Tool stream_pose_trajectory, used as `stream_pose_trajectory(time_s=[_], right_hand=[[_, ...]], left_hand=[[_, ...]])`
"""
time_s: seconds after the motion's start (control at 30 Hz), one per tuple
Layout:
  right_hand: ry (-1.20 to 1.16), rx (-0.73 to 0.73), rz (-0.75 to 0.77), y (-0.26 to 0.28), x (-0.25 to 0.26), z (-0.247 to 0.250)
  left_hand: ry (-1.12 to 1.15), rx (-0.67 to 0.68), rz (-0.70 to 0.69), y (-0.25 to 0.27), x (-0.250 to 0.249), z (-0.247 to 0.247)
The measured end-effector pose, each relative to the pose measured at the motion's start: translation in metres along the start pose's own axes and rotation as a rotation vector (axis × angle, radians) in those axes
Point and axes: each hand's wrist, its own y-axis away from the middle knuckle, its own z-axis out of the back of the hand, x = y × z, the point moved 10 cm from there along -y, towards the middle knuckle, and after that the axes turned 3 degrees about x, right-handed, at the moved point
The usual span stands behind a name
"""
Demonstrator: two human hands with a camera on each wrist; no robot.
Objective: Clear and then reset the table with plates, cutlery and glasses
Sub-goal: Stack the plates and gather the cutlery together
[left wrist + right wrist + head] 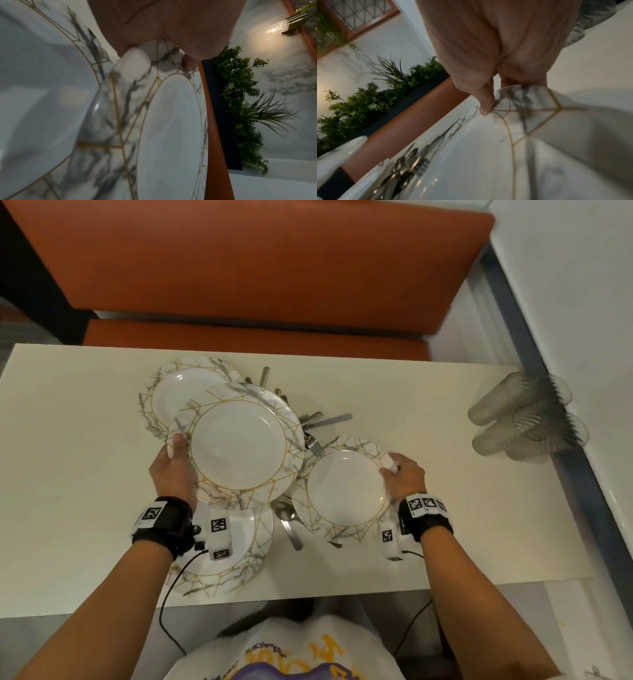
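My left hand [174, 462] grips the left rim of a large marble-and-gold plate [239, 446], held over the table; the left wrist view shows that large plate [171, 135] close up under my left hand [164, 29]. My right hand [399, 474] pinches the right rim of a smaller matching plate [346, 491], its thumb on top; in the right wrist view the right hand [491, 75] holds that smaller plate [530, 148]. A third plate [181, 395] lies at the back left and a fourth plate [246, 546] near the front edge. Cutlery [318, 419] lies between the plates, partly hidden, with a spoon [289, 523].
Several clear ribbed glasses [527, 419] lie on their sides at the table's [428, 392] right edge. An orange bench [257, 275] runs along the far side. A cable hangs from each of my wrists. Green plants [240, 102] line the wall behind the bench.
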Motion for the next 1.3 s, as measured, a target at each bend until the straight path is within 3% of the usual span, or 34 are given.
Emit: stream_pose_trajectory(time_s=[0.37,0.6,0.7,0.97,1.1,1.3], right_hand=[[0.024,-0.066,0.092,0.025,0.038,0.067],[0.035,-0.231,0.273,0.043,0.078,0.122],[-0.059,-0.261,0.279,0.046,0.084,0.128],[-0.425,-0.174,0.104,0.035,0.066,0.053],[-0.424,-0.147,0.081,0.019,0.05,0.001],[-0.3,-0.07,0.086,0.053,0.102,-0.039]], left_hand=[[-0.097,0.096,-0.051,0.0,-0.003,-0.006],[-0.091,0.135,-0.066,0.003,-0.012,-0.026],[-0.099,0.173,-0.036,0.005,-0.005,-0.036],[-0.075,0.24,0.113,0.02,0.023,-0.059],[-0.075,0.251,0.182,0.022,0.032,-0.064],[-0.002,0.267,0.244,0.02,0.039,-0.065]])
